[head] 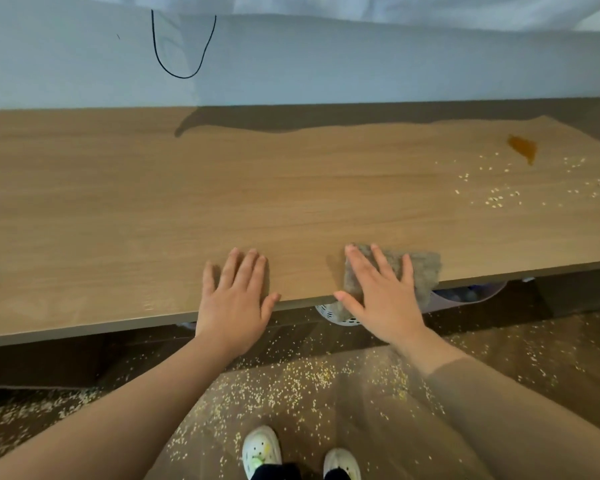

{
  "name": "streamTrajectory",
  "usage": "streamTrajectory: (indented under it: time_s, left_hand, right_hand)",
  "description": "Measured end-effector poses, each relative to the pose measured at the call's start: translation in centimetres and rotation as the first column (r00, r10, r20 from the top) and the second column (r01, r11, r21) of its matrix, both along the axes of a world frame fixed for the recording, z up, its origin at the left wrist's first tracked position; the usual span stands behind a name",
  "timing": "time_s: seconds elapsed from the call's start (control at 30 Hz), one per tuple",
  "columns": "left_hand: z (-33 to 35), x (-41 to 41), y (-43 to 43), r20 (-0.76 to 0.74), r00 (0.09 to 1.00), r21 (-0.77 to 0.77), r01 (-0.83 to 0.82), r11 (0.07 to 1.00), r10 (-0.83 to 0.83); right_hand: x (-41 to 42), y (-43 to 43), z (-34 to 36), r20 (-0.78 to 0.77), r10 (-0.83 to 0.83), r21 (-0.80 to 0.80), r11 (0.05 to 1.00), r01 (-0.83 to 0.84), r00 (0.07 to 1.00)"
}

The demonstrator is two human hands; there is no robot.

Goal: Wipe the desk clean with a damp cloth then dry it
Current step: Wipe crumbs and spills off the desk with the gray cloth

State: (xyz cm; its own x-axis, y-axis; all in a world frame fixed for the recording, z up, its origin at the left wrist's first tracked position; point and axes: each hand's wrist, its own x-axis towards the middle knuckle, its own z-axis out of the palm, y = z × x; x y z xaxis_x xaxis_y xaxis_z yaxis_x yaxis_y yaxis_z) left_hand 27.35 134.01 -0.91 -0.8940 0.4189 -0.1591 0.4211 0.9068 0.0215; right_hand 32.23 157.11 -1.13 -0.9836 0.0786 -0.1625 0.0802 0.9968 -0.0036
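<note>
- Your right hand [381,299] presses flat on the grey cloth [423,268], fingers straight and spread, at the near edge of the bench [136,202].
- Your left hand [236,299] lies flat on bare wood just left of the cloth, fingers straight.
- Far right on the bench are a brown stain [523,148] and scattered grains [496,197].

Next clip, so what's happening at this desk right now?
A person stands at a wooden desk, wiping it. The right hand presses flat on a grey cloth at the front edge; the left hand rests flat on bare wood beside it. A brown stain and scattered crumbs at the desk's far right are not yet wiped. Grains litter the floor.
</note>
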Motion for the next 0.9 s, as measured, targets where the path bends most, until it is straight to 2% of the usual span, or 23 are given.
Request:
streamTrajectory:
  time_s: [0.07,0.13,0.2,0.27,0.33,0.4,0.5,0.6,0.7,0.77,0.83,0.9]
  left_hand:
    - [0.0,-0.3,1.6,-0.027,0.992,0.013,0.122,0.992,-0.122]
    - [0.0,-1.1,4.0,-0.036,0.989,0.05,0.145,0.988,-0.143]
    - [-0.2,-2.2,6.2,0.003,1.0,0.132,-0.004,0.991,0.003]
    - [-0.5,-3.0,7.2,0.051,0.984,0.188,-0.179,0.966,0.172]
    - [-0.6,-3.0,7.2,0.057,0.976,0.207,-0.218,0.954,0.211]
    - [-0.3,-2.9,6.5,0.077,0.982,0.213,-0.186,0.959,0.173]
    - [-0.4,-2.5,5.0,0.04,0.988,0.119,-0.15,0.981,0.146]
    - [-0.6,-1.6,4.4,0.025,0.974,0.06,-0.226,0.972,0.225]
    - [-0.8,-1.6,4.1,0.045,0.975,0.061,-0.22,0.974,0.217]
    - [-0.6,-1.7,4.0,0.062,0.975,0.086,-0.22,0.972,0.215]
    - [-0.1,-1.8,3.6,0.109,0.969,0.139,-0.236,0.962,0.222]
    - [0.5,-2.0,3.2,0.125,0.967,0.219,-0.243,0.945,0.22]
  right_hand:
    - [-0.5,2.8,0.1,0.016,-0.009,0.039,0.999,0.008,1.0]
    - [-1.6,4.6,0.3,0.015,-0.155,0.008,0.988,0.155,0.988]
    - [-2.6,4.7,0.4,-0.013,-0.3,-0.058,0.953,0.299,0.954]
    - [-3.4,4.4,0.3,-0.043,-0.348,-0.113,0.933,0.342,0.936]
    - [-4.0,4.6,0.4,-0.07,-0.315,-0.174,0.938,0.3,0.946]
    - [-5.2,4.9,0.5,-0.112,-0.263,-0.276,0.935,0.224,0.958]
    - [-7.7,4.3,0.8,-0.156,-0.157,-0.381,0.921,0.088,0.975]
    - [-7.8,4.5,1.2,-0.132,-0.114,-0.239,0.968,0.08,0.985]
    - [-5.2,5.0,0.9,0.0,-0.147,-0.07,0.987,0.147,0.989]
    - [-4.9,4.2,0.7,0.091,-0.207,-0.089,0.973,0.215,0.974]
    - [-6.3,2.2,0.8,0.119,-0.225,-0.134,0.961,0.24,0.967]
    - [-7.3,-0.5,0.7,0.099,-0.145,-0.121,0.98,0.157,0.984]
